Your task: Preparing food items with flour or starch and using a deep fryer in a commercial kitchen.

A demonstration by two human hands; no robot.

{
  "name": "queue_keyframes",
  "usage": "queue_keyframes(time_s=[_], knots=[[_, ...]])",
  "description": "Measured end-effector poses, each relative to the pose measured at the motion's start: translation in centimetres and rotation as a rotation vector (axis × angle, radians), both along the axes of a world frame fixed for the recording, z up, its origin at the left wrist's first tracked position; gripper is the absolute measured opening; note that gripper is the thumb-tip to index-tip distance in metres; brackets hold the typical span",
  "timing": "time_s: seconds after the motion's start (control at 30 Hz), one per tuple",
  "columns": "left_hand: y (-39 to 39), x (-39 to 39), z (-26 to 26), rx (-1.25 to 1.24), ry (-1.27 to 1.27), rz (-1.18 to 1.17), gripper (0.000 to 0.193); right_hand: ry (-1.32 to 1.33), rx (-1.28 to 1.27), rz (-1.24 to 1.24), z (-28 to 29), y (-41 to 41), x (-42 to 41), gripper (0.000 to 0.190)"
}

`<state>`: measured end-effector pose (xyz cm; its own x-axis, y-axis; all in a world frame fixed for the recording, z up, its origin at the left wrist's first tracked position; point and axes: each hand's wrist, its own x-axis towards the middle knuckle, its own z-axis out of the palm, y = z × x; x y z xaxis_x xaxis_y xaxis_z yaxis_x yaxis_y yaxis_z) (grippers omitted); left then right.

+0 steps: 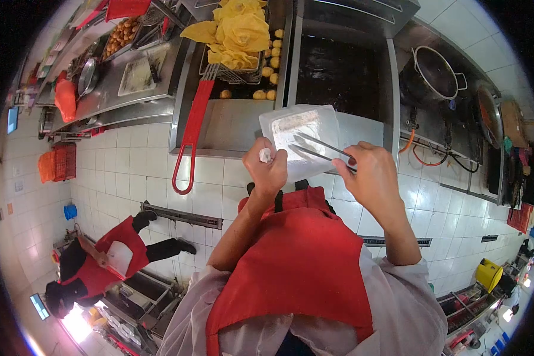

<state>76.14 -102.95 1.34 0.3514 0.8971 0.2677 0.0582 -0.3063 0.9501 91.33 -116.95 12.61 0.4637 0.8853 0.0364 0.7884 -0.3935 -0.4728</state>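
Observation:
A translucent plastic container [329, 116] with white powder in it is before me, over the front edge of the fryer. My left hand [266, 167] is at its left side, fingers curled around a small white-coated piece [265, 155]. My right hand [369, 171] grips metal tongs [321, 143], whose parted tips rest in the powder. Left of the container, a fryer basket with a red handle [199, 113] holds yellow fried sheets [242, 33]. Round golden balls [260, 95] float in the oil around that basket.
A second fryer vat [338, 75] of dark oil lies to the right, then a large pot [436, 73] and a wok [489, 115]. A cutting board [142, 73] with a knife is on the left counter. A co-worker in a red apron [129, 249] is at lower left.

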Motion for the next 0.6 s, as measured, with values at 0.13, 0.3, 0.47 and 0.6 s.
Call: queue_keyframes(time_s=[0.13,0.3,0.47,0.6], knots=[[-0.3,0.2,-0.5,-0.065,-0.051,-0.037,0.024,-0.059,-0.068,0.007,-2.1,1.1,-0.1,0.019],[-0.1,-0.1,-0.6,-0.058,-0.066,-0.031,0.024,-0.041,-0.049,0.029,-0.4,0.7,0.5,0.018],[0.1,-0.2,-0.8,-0.049,-0.069,-0.03,0.024,-0.059,-0.062,-0.024,-0.2,0.3,1.1,0.02],[0.2,-0.2,-0.7,-0.004,-0.033,-0.026,0.024,-0.026,-0.046,-0.043,0.9,-0.3,0.7,0.021]])
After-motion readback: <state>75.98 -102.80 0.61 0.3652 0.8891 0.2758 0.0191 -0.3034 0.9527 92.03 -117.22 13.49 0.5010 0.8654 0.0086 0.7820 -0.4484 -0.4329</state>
